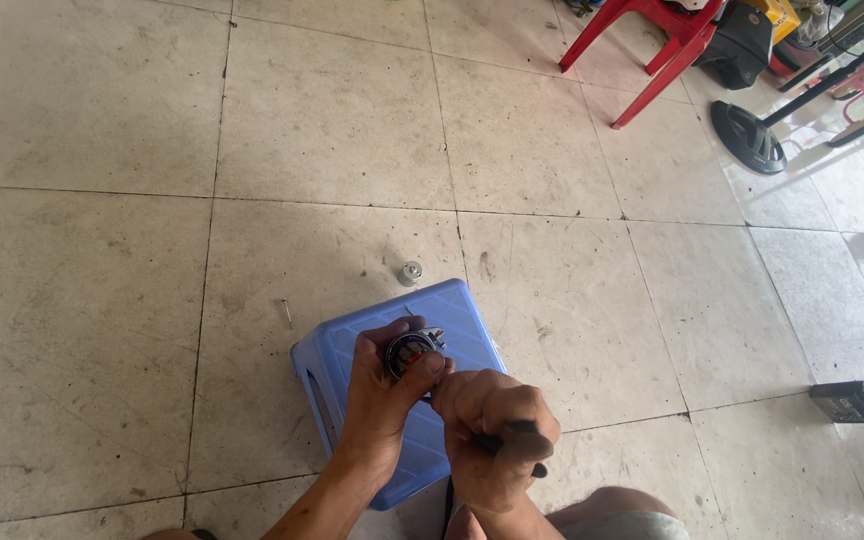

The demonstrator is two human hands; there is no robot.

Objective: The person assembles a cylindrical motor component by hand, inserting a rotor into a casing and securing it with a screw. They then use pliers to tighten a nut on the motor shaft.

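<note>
Motor part [412,350], small, round and dark with a red patch inside, sat in the left hand [384,395] over a blue stool [462,320], roughly at the middle of the head view. The left fingers were wrapped around its rim, thumb over the top. The right hand [497,430] was clenched tight on a dark-handled tool [517,440], likely a screwdriver, whose tip seemed to reach the part; the tip itself was hidden by the fingers. Judging by that, the work looked midway: the part appeared partly opened, though I could not tell how much stayed fastened. A small silver cylinder [409,272] stood on the floor [102,300] just beyond the stool, and a thin nail or screw [286,312] lay to its left. No packages or signs showed; a dark flat box [849,401] lay on the tiles to the right. Farther off were a red chair [652,40] and a black stand [747,135].
</note>
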